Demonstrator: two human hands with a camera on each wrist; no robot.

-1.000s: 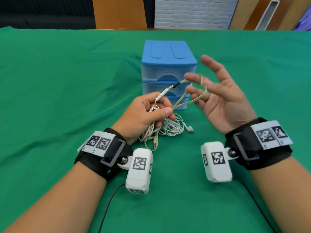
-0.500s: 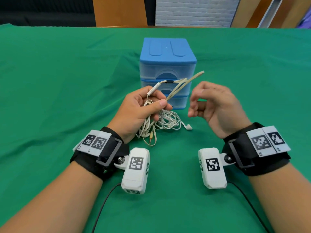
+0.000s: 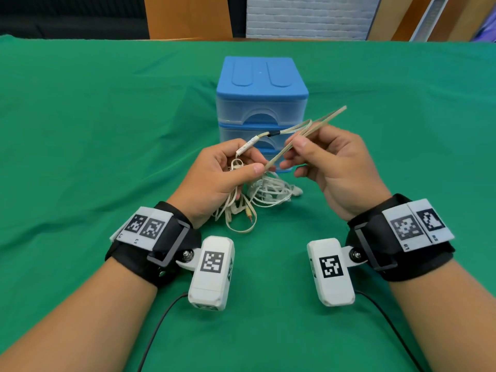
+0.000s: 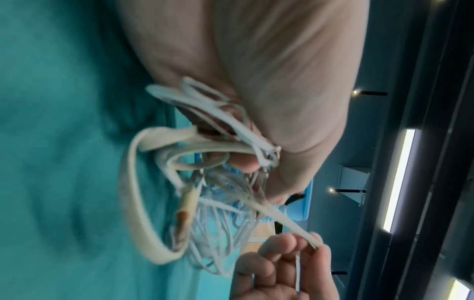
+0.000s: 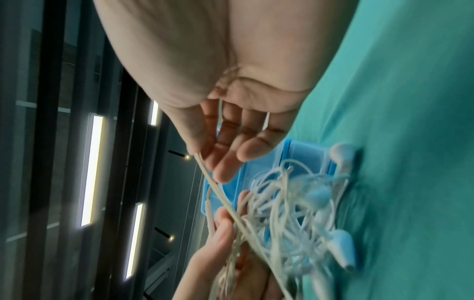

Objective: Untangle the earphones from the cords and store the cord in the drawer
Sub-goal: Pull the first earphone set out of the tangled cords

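Observation:
A flat beige cord (image 3: 306, 138) and thin white earphones (image 3: 271, 191) are tangled together just above the green cloth. My left hand (image 3: 228, 170) grips the bundle, with the cord's white connector sticking up above its fingers. My right hand (image 3: 316, 157) pinches a doubled stretch of the beige cord between thumb and forefinger; the fold pokes out past it to the upper right. In the left wrist view the beige cord (image 4: 138, 213) loops down beside the earphone wires (image 4: 225, 233). In the right wrist view the earbuds (image 5: 341, 249) lie on the cloth. The blue drawer unit (image 3: 261, 84) stands behind, drawers shut.
A green cloth (image 3: 80, 130) covers the whole table. The cord's gold jack plug (image 3: 248, 213) rests on the cloth below my left hand. Black cables (image 3: 161, 320) trail from both wrist cameras toward me. Wooden furniture stands beyond the table's far edge.
My right hand let the cord loop slip off its spread fingers, curled, then moved left and pinched the doubled cord. My left hand kept its grip on the bundle.

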